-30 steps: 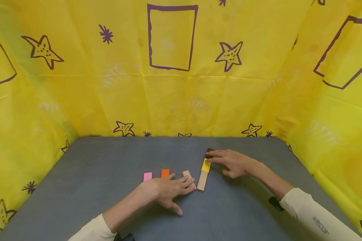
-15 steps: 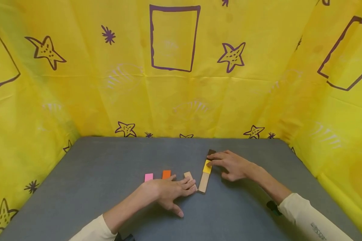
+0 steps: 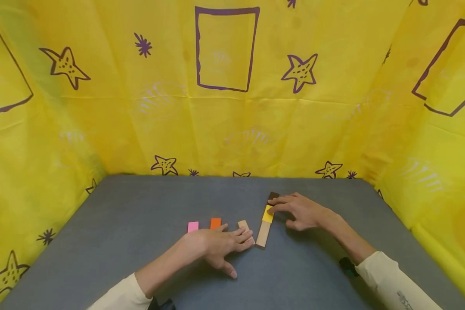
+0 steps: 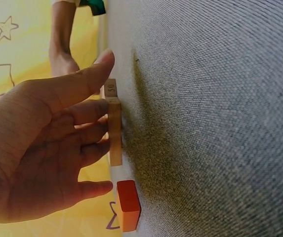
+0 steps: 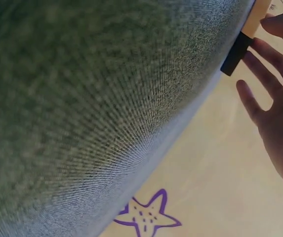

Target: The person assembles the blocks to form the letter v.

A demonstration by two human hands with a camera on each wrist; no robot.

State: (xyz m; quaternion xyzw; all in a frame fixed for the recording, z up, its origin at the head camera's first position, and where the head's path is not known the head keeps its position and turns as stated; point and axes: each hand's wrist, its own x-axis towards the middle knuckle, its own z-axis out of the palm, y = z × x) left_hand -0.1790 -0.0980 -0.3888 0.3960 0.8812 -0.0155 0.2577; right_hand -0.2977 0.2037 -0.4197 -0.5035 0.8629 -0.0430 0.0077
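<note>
In the head view a dark block, a yellow block and a plain wooden block lie end to end in a slanting row. The right hand touches the upper part of this row with its fingertips, around the yellow and dark blocks. Fingers of the left hand rest on another wooden block, which lies tilted left of the row, its lower end close to the row's lower end. In the left wrist view that wooden block stands by the fingertips, and the thumb is held apart.
A pink block and an orange block lie on the grey table behind the left hand, partly hidden by it. A yellow cloth with purple drawings hangs behind and along both sides of the table.
The head view has shifted slightly, moving the whole scene a little to the right in the picture. Hands and blocks keep about the same places relative to each other.
</note>
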